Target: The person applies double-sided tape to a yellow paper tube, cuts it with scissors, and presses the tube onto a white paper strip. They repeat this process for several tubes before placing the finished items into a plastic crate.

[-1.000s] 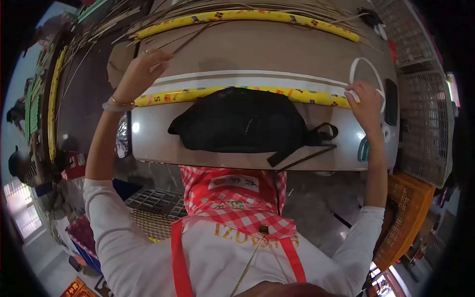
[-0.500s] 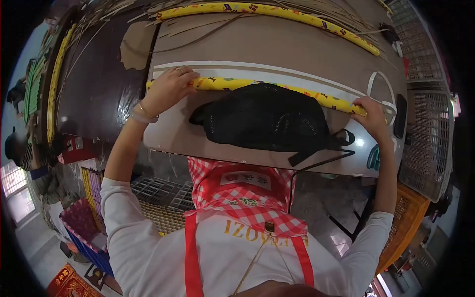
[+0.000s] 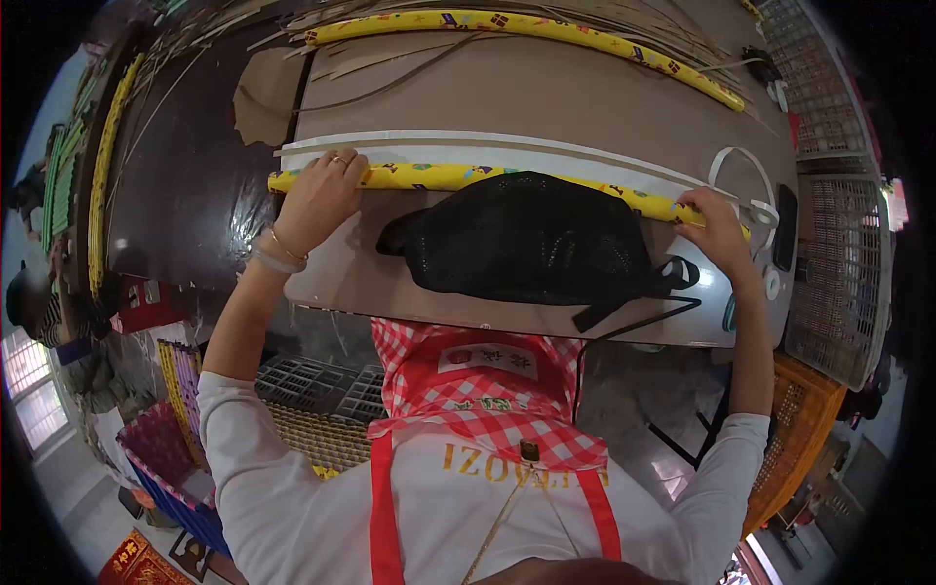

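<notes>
A long yellow patterned roll (image 3: 439, 176) lies across the brown table, partly hidden by a black cap-like cloth thing (image 3: 526, 239) in front of it. My left hand (image 3: 327, 195), with a ring and bangles, is wrapped over the roll near its left end. Near the right end, my right hand (image 3: 714, 226) pinches the same roll between thumb and fingers. Just behind the roll runs a white strip (image 3: 468, 140) along pale paper. A white loop of tape or band (image 3: 717, 168) stands to the right, beside a dark phone (image 3: 786, 226).
Another yellow roll (image 3: 546, 29) lies at the back among thin strips (image 3: 341, 63). A torn brown paper piece (image 3: 261, 97) is at the left. Wire baskets (image 3: 844, 253) stand right of the table (image 3: 585, 107). Another person (image 3: 34, 302) is at the far left.
The roll has shifted left with both of my hands, and its left end now shows beyond my left hand. The pale paper and white strip have also moved slightly left.
</notes>
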The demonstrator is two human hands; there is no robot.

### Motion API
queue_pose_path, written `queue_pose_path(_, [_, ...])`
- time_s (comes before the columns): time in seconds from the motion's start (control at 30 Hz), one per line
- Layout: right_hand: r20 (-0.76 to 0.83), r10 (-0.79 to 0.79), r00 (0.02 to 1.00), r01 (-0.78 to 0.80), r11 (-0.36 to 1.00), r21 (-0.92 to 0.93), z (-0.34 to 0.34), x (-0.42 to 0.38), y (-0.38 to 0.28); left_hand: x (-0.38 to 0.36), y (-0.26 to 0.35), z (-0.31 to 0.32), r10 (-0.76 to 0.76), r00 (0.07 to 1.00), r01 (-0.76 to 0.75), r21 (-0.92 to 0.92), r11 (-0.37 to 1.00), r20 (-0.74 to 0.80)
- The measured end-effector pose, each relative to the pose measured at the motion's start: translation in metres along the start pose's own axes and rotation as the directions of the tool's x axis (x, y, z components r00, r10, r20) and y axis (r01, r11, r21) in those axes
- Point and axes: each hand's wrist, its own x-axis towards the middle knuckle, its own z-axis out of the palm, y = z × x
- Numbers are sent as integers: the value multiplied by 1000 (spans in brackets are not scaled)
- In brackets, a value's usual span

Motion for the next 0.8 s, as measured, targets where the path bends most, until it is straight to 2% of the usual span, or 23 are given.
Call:
queue_pose_path(0.03, [-22, -25, 999, 25, 999, -24, -1, -1, -5, 0, 0, -2, -12, 1000, 12, 4, 1000, -4])
queue_pose_path(0.07, [3, 13, 1000, -12, 996, -91, -2, -1, -11, -1, 1, -2, 7, 1000, -7, 1, 1000, -25])
queue_pose_path(0.1, [5, -30, 1000, 30, 993, -117, -3, -2, -9, -3, 1, -3, 22, 999, -22, 1, 1000, -44])
queue_pose_path(0.13, [8, -73, 997, 73, 987, -140, -4, -3, -5, -4, -1, -4, -14, 998, 18, -67, 998, 60])
queue_pose_path(0.2, [88, -17, 996, 25, 996, -85, -15, 0, -20, -8, -1, -4, 14, 999, -17, -122, 992, -29])
queue_pose_path(0.3, [169, -86, 982, 96, 994, -54, -26, 17, -26, -7, -4, -18, 46, 999, -48, -144, 988, -17])
queue_pose_path(0.33, [212, -67, 975, 71, 997, -12, -29, 24, -28, -6, -5, -21, 70, 998, -70, -162, 984, -3])
queue_pose_path(0.37, [257, -47, 965, 41, 999, 29, -32, 28, -31, -6, -7, -19, 54, 997, -64, -179, 982, -60])
queue_pose_path(0.43, [243, -94, 965, 89, 996, 30, -32, 43, -55, -1, -10, -22, 12, 999, -21, -193, 981, -48])
queue_pose_path(0.47, [212, -117, 970, 100, 991, 89, -28, 55, -64, 3, -12, -22, -22, 999, 13, -206, 978, -38])
queue_pose_path(0.5, [181, -136, 974, 110, 983, 149, -22, 67, -74, 9, -16, -18, 18, 988, -44, -175, 984, -152])
queue_pose_path(0.53, [159, -205, 966, 185, 974, 132, -14, 78, -87, 16, -14, -17, 18, 988, -46, -178, 983, -152])
queue_pose_path(0.6, [92, -364, 927, 356, 929, 97, 9, 102, -109, 35, -5, -16, -164, 985, 142, -280, 949, -59])
queue_pose_path(0.63, [45, -451, 891, 447, 891, 81, 24, 115, -116, 48, -1, -8, -163, 973, 94, -367, 926, -163])
queue_pose_path(0.67, [48, -503, 863, 502, 864, 36, 33, 124, -129, 60, 4, -2, -165, 972, 92, -372, 924, -168])
queue_pose_path(0.73, [57, -552, 832, 554, 833, -14, 49, 139, -148, 79, 14, 8, -244, 964, 157, -505, 849, -110])
queue_pose_path(0.8, [49, -667, 744, 663, 727, -176, 62, 153, -157, 90, 26, 16, -279, 959, 222, -467, 856, -56])
